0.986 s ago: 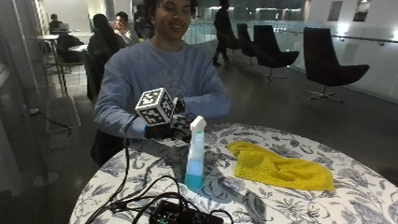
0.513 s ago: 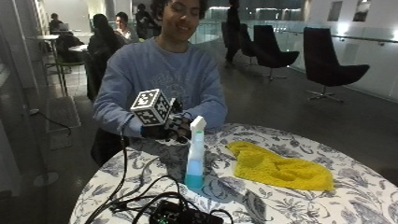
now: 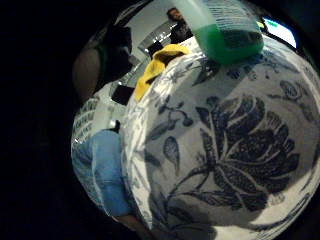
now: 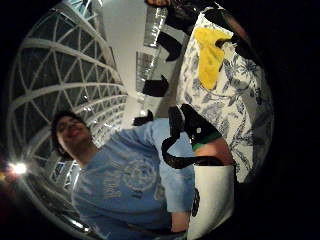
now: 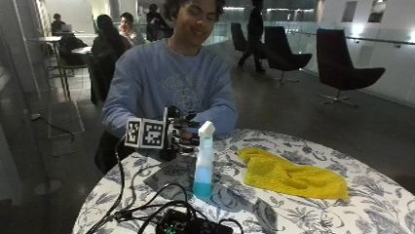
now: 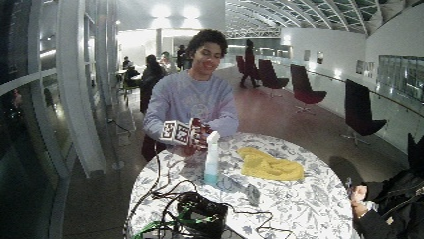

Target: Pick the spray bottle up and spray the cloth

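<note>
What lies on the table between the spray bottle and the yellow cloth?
Only bare floral tablecloth separates the spray bottle from the yellow cloth, as the outside view shows.

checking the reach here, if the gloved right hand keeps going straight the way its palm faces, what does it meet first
Most likely the spray bottle: the gloved right hand is right beside its neck, palm toward it. Whether they already touch is unclear.

Round table under a blue floral tablecloth (image 5: pixel 305 214), black electronics box (image 5: pixel 188 224), dark lounge chairs (image 5: pixel 344 68) behind

Dim indoor scene, bright ceiling lamps behind, soft blur, warped palm-view edges.
</note>
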The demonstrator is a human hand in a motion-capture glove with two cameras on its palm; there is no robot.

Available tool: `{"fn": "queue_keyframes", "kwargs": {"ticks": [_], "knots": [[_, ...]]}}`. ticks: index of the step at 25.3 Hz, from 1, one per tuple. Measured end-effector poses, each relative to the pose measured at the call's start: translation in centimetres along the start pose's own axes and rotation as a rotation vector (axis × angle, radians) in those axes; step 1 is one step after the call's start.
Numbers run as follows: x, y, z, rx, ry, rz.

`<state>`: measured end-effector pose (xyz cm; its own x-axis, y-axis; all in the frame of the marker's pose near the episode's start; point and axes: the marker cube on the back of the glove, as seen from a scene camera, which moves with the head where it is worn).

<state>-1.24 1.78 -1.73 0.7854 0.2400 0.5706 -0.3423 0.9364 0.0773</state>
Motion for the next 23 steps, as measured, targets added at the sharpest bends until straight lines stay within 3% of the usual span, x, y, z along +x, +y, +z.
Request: {"fn": "queue_keyframes", "kwargs": {"ticks": [4, 12, 23], "knots": [[0.9, 0.1, -1.9, 0.140, -0.121, 0.115], [4.8, -2.8, -3.8, 0.295, -0.052, 0.206], [8.5, -9.7, -2.9, 0.265, 0.051, 0.270]]}}
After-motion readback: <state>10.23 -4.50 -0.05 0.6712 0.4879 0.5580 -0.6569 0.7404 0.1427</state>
